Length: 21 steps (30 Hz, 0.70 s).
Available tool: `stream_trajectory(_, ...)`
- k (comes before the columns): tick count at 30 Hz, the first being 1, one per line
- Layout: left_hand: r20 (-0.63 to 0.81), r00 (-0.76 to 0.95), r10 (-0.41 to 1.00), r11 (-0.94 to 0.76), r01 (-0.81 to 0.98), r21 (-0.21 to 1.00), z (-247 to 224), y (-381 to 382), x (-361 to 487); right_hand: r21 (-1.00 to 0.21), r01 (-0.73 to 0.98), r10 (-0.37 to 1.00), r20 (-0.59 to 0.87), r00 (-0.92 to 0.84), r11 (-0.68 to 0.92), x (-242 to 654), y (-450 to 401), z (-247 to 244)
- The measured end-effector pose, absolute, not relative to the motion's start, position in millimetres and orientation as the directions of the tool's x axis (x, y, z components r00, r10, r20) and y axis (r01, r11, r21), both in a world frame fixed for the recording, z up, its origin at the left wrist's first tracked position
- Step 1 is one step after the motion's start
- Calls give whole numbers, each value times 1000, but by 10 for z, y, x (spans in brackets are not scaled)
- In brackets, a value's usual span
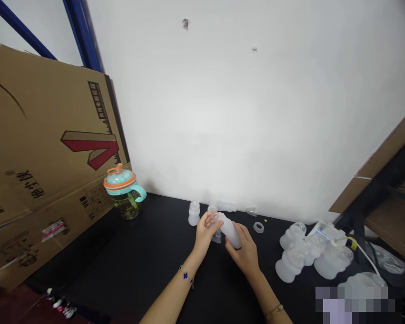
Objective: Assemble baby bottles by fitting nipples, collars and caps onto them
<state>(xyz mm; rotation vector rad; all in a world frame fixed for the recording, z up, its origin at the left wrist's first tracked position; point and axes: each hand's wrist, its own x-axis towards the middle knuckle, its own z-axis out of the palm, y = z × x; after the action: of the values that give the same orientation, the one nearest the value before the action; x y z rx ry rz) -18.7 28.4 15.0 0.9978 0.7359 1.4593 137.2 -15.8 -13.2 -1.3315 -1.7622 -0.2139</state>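
My right hand point(243, 247) is wrapped round a white translucent bottle point(230, 230), which tilts with its upper end toward my left hand point(205, 228). The fingers of my left hand pinch a small clear piece point(215, 217) at that end of the bottle. Just behind my hands stands a frosted bottle with a clear cap point(212, 207), partly hidden. Another capped frosted bottle point(194, 213) stands to its left. Below my left fingers, a clear plastic piece point(217, 236) rests on the black table point(148, 265).
Near the wall lie a white bottle point(227, 206), a clear cone point(251, 211) and a ring point(258, 227). Several frosted bottles point(292, 258) crowd the right side beside a white box point(327, 233). A teal-lidded jug point(126, 198) and large carton point(54, 135) are at left.
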Motion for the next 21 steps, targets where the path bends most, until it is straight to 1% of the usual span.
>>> stream_trajectory(13, 126, 54, 991, -86, -470, 878, 181, 270, -197, -316, 856, 660, 751, -38, 409, 1372, -178, -133)
stream_trajectory(21, 136, 79, 988, -88, -443, 892, 144, 290, -207, -306, 868, 664, 747, -35, 390, 1387, -164, -135)
